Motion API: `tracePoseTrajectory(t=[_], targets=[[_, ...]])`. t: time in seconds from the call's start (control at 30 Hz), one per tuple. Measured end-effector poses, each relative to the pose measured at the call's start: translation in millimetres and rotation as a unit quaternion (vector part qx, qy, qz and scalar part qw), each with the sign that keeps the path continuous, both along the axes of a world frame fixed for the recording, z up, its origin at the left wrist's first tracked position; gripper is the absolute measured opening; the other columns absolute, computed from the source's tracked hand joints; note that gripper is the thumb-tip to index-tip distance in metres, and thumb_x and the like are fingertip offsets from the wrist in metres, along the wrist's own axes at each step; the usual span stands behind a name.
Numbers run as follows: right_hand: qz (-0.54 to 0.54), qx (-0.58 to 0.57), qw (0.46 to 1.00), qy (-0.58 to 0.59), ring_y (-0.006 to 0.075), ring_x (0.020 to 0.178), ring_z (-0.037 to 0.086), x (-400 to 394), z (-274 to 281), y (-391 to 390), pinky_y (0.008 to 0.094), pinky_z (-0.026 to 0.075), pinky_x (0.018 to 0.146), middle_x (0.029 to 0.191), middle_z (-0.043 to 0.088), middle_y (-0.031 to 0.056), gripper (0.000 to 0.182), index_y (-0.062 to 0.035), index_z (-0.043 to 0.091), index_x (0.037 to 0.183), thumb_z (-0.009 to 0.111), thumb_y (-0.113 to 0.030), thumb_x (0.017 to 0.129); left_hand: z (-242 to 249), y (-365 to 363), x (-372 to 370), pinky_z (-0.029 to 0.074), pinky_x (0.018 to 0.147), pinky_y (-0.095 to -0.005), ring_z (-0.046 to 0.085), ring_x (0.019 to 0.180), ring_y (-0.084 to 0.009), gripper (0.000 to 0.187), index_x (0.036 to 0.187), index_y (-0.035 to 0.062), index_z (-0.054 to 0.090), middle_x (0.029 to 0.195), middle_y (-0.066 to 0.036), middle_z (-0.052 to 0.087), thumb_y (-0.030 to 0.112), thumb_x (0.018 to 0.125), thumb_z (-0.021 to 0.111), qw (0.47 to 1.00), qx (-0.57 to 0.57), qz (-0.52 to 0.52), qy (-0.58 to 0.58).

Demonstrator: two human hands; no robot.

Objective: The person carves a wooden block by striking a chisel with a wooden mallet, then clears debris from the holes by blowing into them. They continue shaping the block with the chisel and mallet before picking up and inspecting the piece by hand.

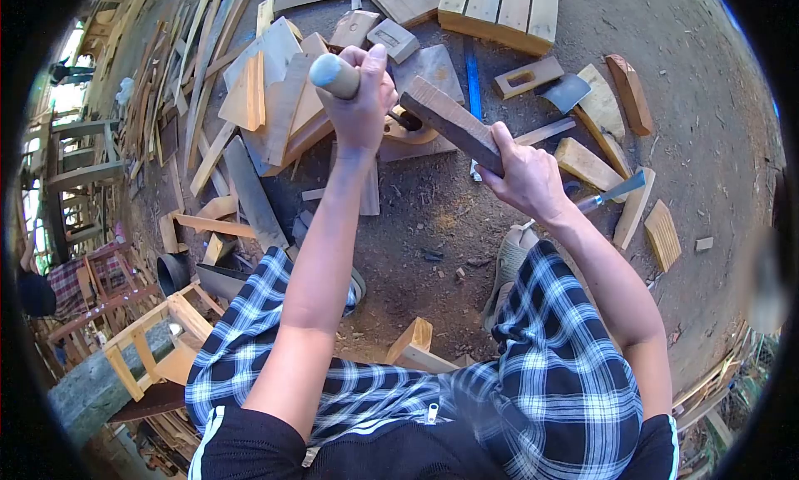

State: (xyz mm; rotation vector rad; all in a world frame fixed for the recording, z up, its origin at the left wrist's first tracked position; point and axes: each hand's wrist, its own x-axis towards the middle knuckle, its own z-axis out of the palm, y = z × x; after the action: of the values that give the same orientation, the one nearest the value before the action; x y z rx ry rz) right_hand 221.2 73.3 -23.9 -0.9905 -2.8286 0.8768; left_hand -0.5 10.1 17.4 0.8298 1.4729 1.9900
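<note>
My left hand (362, 105) is closed around the pale round handle (335, 76) of a chisel, held upright. Below the fist, its dark shaft reaches down by a wooden piece with a rounded opening (409, 132); whether the tip touches is hidden. My right hand (529, 179) grips one end of a thick, flat wooden bar (454, 124). The bar's far end slants up toward my left hand, a short gap away from it. Another chisel (614, 192) with a broad blade lies on wood beside my right wrist.
Boards and offcuts (260, 89) pile up at left. A slatted wooden block (499, 14) stands at the back. On the right lie an adze-like tool (568, 93), a slotted block (528, 77) and a curved piece (628, 95). A small wooden frame (137, 355) is at lower left.
</note>
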Motion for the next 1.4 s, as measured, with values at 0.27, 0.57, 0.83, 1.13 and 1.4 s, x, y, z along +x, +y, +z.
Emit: tracePoseTrajectory(t=[0.27, 0.57, 0.83, 1.13, 1.4], targets=[[-0.066, -0.220, 0.972, 0.042, 0.0321, 0.078, 0.072, -5, 23, 26, 0.0431, 0.057, 0.074, 0.090, 0.069, 0.0232, 0.060, 0.0000, 0.047, 0.119, 0.069, -0.043, 0.084, -5, 8, 24, 0.036, 0.041, -0.0176, 0.047, 0.046, -0.0023, 0.029, 0.072, 0.0094, 0.050, 0.056, 0.004, 0.049, 0.014, 0.093, 0.068, 0.994, 0.062, 0.081, 0.049], [-0.066, -0.047, 0.882, 0.465, 0.0167, 0.083, 0.066, -6, 139, 14, 0.0318, 0.052, 0.069, 0.089, 0.066, 0.0119, 0.052, 0.0001, 0.050, 0.115, 0.081, -0.024, 0.081, -22, 40, 60, 0.049, 0.051, -0.0355, 0.065, 0.055, -0.0257, 0.013, 0.075, 0.0092, 0.061, 0.063, -0.011, 0.061, 0.012, 0.079, 0.073, 0.940, 0.047, 0.105, 0.322], [-0.249, -0.099, 0.899, 0.347, 0.0203, 0.073, 0.066, 24, 140, 12, 0.0325, 0.052, 0.065, 0.089, 0.064, 0.0115, 0.049, -0.0027, 0.045, 0.115, 0.078, -0.017, 0.083, -21, 38, 72, 0.048, 0.054, -0.0370, 0.067, 0.062, -0.0307, 0.019, 0.077, 0.0067, 0.057, 0.065, -0.013, 0.062, 0.005, 0.069, 0.074, 0.929, -0.066, 0.144, 0.335], [-0.199, -0.132, 0.925, 0.295, 0.0279, 0.077, 0.069, 9, 103, 14, 0.0367, 0.054, 0.069, 0.088, 0.067, 0.0202, 0.048, -0.0013, 0.047, 0.113, 0.075, -0.028, 0.086, -14, 28, 50, 0.048, 0.053, -0.0252, 0.060, 0.060, -0.0045, 0.018, 0.075, 0.0047, 0.063, 0.065, 0.001, 0.063, 0.013, 0.085, 0.075, 0.952, 0.034, 0.159, 0.260], [0.021, -0.003, 1.000, -0.019, 0.0429, 0.075, 0.068, -3, 7, 4, 0.0492, 0.054, 0.066, 0.078, 0.067, 0.0248, 0.048, -0.0055, 0.043, 0.113, 0.071, -0.028, 0.082, -12, -7, 4, 0.031, 0.038, -0.0210, 0.040, 0.041, -0.0039, 0.027, 0.073, 0.0118, 0.047, 0.053, 0.005, 0.043, 0.009, 0.092, 0.065, 0.987, 0.058, 0.133, -0.063]])
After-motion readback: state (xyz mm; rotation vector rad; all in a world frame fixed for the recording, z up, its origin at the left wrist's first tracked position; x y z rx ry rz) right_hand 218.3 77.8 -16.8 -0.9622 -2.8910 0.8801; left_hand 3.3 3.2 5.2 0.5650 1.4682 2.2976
